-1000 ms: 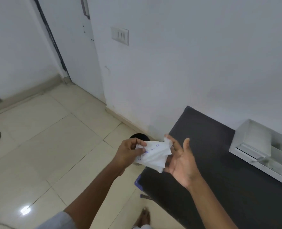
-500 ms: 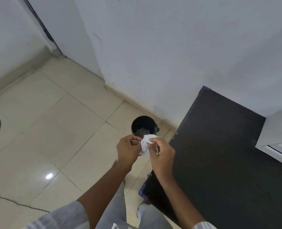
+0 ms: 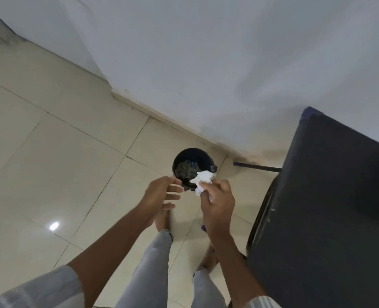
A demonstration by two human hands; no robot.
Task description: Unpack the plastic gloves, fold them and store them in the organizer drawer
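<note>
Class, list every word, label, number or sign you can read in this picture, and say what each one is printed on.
None can be read.
White crumpled wrapper in the right hand: a faint blue mark near its lower edge, too small and blurred to read.
Black bin, dark table, wall and floor: no text visible.

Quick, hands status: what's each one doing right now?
Left hand: open, fingers spread, holding nothing.
Right hand: closed on the crumpled white wrapper, above the black bin.
</note>
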